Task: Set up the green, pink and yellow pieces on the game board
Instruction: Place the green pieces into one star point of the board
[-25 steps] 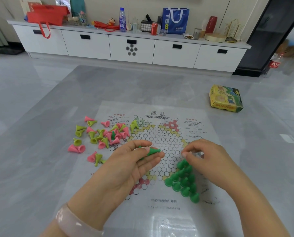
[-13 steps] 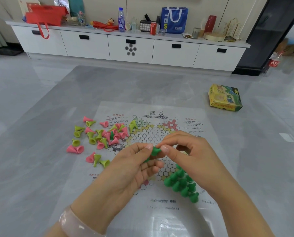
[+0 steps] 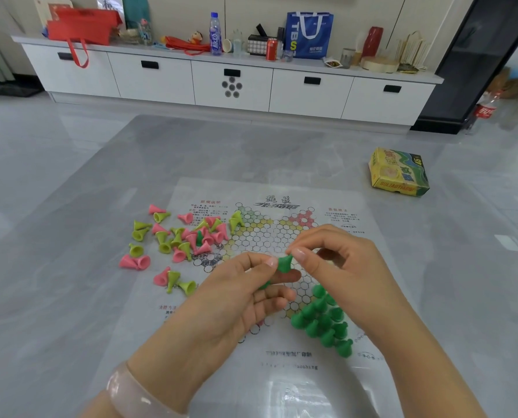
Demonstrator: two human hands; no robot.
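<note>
— What's over on your left?

— Loose pink and yellow pieces, lying by the game board.

— And your hands?

— My left hand curls round a green piece above the board; a second green bit shows under my fingers. My right hand pinches that same piece.

— Farther right?

— The standing green pieces fill the board's near-right corner.

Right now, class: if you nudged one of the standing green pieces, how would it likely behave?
The standing green pieces have wide bases, so probably slide before tipping. Once over, likely roll in a curve, like the cone-shaped loose pieces lying sideways. Probably light: fingertips lift the held green piece.
</note>
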